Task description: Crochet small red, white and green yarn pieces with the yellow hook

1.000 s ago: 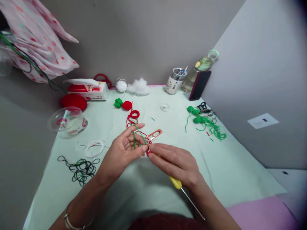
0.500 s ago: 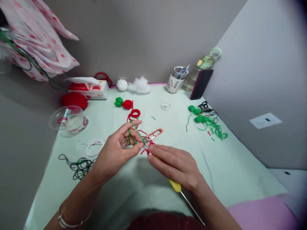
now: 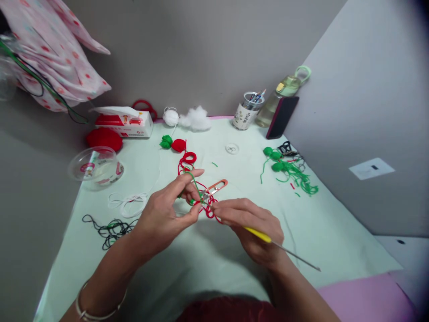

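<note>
Yellow hook (image 3: 259, 234) has swung out flatter, held in the right hand (image 3: 250, 218). Pale green cloth (image 3: 231, 172) lies below, with gray walls (image 3: 214, 53) behind. Over it, the left hand (image 3: 164, 214) pinches a tiny red and green yarn piece (image 3: 197, 203), green yarn (image 3: 197, 187) looped over one finger.

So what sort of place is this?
Likely a craft table, perhaps at home: the right hand holds a yellow-handled hook, with a red yarn ball and white fluff farther back.
</note>
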The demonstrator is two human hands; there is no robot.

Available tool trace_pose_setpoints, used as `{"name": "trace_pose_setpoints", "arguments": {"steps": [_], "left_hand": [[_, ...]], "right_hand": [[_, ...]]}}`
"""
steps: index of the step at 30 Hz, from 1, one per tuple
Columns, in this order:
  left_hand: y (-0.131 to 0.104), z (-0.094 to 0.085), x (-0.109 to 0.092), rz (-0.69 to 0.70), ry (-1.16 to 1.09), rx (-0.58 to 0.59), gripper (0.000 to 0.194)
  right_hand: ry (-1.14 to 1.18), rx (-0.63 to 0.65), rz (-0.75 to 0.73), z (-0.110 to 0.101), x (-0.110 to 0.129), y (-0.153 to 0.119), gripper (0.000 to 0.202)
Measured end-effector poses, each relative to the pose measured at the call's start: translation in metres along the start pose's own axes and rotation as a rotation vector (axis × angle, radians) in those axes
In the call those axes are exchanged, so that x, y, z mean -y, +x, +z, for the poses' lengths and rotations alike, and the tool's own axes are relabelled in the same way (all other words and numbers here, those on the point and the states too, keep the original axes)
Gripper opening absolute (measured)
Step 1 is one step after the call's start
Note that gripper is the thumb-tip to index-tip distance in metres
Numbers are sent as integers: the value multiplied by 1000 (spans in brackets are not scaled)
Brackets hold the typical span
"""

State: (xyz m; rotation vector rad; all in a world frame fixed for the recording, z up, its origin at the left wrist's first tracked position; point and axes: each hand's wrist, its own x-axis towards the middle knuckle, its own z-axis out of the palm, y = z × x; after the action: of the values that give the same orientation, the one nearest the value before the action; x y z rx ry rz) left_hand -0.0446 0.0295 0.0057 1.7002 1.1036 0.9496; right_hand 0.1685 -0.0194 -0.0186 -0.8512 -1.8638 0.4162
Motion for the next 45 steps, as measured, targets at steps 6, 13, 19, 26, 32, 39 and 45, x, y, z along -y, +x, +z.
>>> {"name": "trace_pose_setpoints", "arguments": {"steps": [6,13,19,26,32,39,45], "left_hand": [[1,-5,0,54,26,45,44],[1,8,2,-152,-170,16,56],[1,24,5,-242,-326,-18,53],[0,23,15,-40,-28,-56,47],[1,20,14,-34,-48,-68,46],[-4,34,9,-178,-402,-194,47],[-12,45,10,-140,-482,-256,44]], "right_hand": [[139,-59,129,2,3,1,26],[559,-336,494,19,3,1,16],[776,-439,665,22,2,7,9],[762,-429,739,21,-1,6,9],[762,-416,736,18,0,8,10],[910,-478,748,22,3,12,9],[981,-487,778,28,5,13,12]]}}
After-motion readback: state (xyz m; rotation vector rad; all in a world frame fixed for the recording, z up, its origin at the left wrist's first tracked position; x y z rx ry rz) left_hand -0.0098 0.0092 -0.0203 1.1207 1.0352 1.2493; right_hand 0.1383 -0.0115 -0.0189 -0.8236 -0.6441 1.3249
